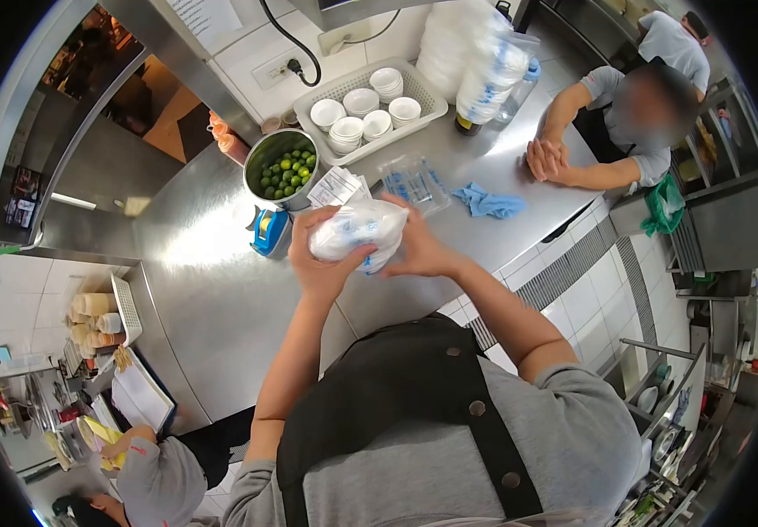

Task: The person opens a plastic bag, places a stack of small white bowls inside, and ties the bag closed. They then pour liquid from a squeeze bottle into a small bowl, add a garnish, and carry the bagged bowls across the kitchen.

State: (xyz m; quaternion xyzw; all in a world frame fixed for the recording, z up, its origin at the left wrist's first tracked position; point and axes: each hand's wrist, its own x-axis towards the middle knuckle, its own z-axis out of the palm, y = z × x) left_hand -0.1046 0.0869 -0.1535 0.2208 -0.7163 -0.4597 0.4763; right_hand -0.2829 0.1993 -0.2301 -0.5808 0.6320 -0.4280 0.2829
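Between my two hands is a white plastic-bag bundle with blue print (361, 227), rounded and held above the steel counter. My left hand (315, 263) wraps its left side, with the thumb across the front. On the right side, my right hand (421, 246) grips it with the fingers partly hidden behind. What the bag contains cannot be made out. Just beyond the bundle lie paper slips (335, 186) and a flat clear packet with blue print (416, 184). A blue tape dispenser (270, 230) stands to the left of my left hand.
A metal pot (254, 183) of green limes and a white basket (436, 107) with stacked white bowls stand at the back. Right of them are stacked plastic-wrapped packs (484, 75) and a blue cloth (489, 202). A co-worker's clasped hands (547, 161) rest at the counter's right edge.
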